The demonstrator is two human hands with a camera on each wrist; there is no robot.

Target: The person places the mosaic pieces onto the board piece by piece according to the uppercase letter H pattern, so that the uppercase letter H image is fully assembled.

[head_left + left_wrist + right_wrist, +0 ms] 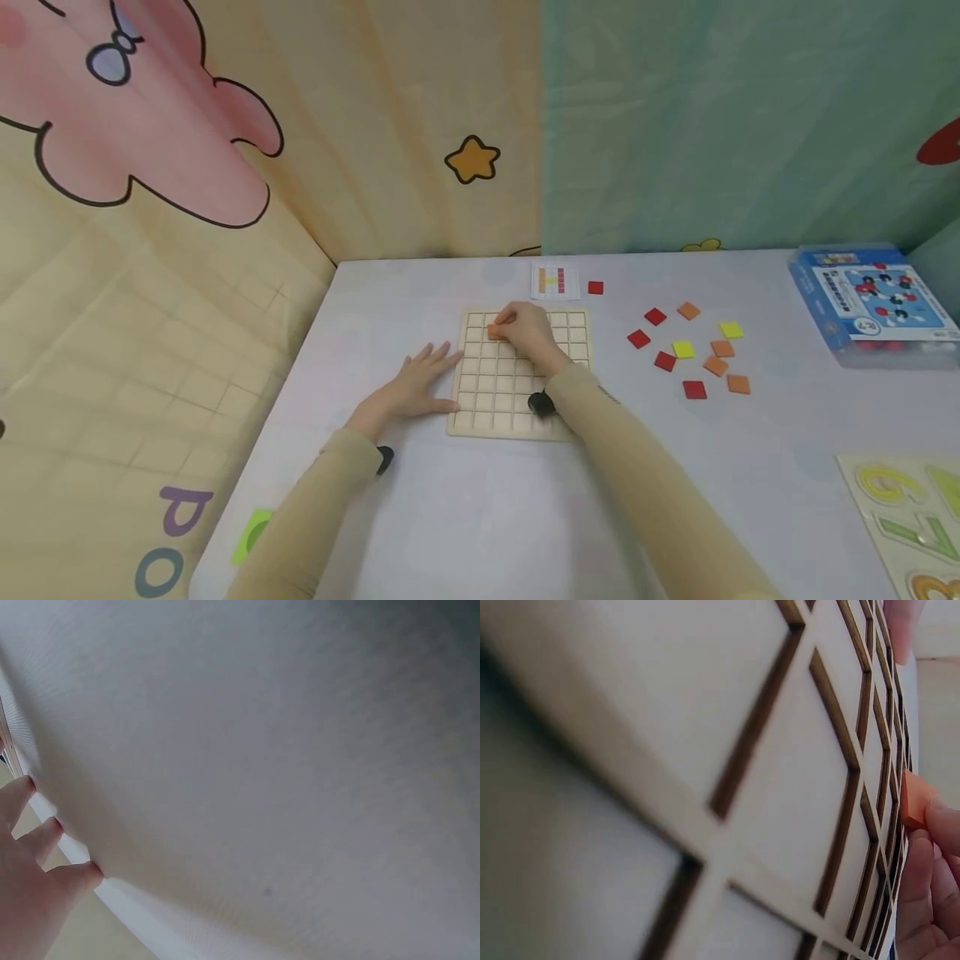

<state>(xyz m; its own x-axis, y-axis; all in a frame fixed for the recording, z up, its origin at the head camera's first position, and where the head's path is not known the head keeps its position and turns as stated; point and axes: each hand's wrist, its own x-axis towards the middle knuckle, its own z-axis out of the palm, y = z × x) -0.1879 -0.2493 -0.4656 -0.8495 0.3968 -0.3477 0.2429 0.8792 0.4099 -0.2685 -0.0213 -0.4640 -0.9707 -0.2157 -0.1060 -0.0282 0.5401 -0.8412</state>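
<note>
A wooden grid board (486, 400) with square recesses lies on the white table. My right hand (528, 332) reaches over it and pinches an orange square tile (494, 332) near the board's upper left. In the right wrist view the orange tile (915, 799) is held tilted between thumb and fingers, close to the grid. My left hand (414, 385) lies with spread fingers at the board's left edge, its thumb and a fingertip at the rim. The left wrist view shows its fingertips (79, 876) on the table surface.
Several loose red, orange and yellow tiles (682, 350) lie right of the board. Behind it are a pattern card (555, 282) and one red tile (596, 287). A blue box (873, 308) stands far right, a number board (900, 508) nearer, a green piece (252, 533) at left.
</note>
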